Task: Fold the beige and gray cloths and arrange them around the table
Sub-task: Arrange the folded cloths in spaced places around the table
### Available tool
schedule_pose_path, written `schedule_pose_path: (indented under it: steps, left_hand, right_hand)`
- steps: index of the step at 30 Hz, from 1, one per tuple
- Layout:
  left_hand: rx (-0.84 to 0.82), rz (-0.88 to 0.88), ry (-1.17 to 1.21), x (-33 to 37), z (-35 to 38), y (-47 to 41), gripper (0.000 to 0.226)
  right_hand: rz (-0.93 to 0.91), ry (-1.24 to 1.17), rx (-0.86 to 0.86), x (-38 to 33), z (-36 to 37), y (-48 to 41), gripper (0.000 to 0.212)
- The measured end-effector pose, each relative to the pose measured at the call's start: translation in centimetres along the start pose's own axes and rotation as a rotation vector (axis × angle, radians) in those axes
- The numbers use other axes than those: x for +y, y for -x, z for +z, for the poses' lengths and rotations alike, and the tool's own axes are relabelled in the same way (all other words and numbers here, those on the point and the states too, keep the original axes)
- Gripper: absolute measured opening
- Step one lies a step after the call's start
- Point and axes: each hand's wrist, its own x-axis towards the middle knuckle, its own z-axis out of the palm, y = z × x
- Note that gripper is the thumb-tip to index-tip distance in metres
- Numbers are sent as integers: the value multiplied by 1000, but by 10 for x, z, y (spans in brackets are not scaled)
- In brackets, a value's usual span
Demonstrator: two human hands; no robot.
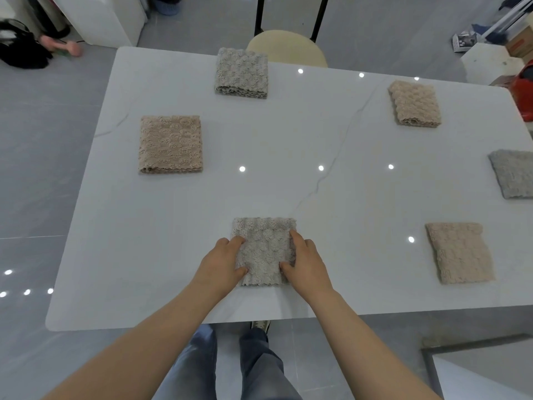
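Grip: left hand [223, 262] and right hand [307, 264] rest loose-fingered on the side edges, not pinching, far as I can tell.
Cloth: gray folded cloth [265, 251] lies flat near the table [161, 255] front edge.
Tip: I'd square it up, press it flat and line it up with the beige folded cloth [458, 252].

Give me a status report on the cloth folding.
Left hand and right hand press near gray folded cloth by its sides. Five other folded cloths set around table. Nothing in the way.

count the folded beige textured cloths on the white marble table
3: left beige cloth, far-right beige cloth, near-right beige cloth. More could lie beyond the frame's right edge.
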Motion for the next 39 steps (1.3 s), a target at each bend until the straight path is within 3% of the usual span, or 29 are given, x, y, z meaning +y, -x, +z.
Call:
schedule_pose_path:
  steps: [20,28,34,39]
  left_hand:
    - [-68,-48,-17,4,0,6,73]
    - [61,-61,-36,3,-7,31,53]
    - [205,-244,52,-4,-4,71,50]
    - [295,-399,146,-23,-5,118,48]
  right_hand:
    - [2,93,-31,-4,-8,1,68]
    - [-228,279,25,-20,-29,16,45]
    - [-437,330,-102,-52,-19,25,37]
    - [-559,370,-218,-83,8,38,45]
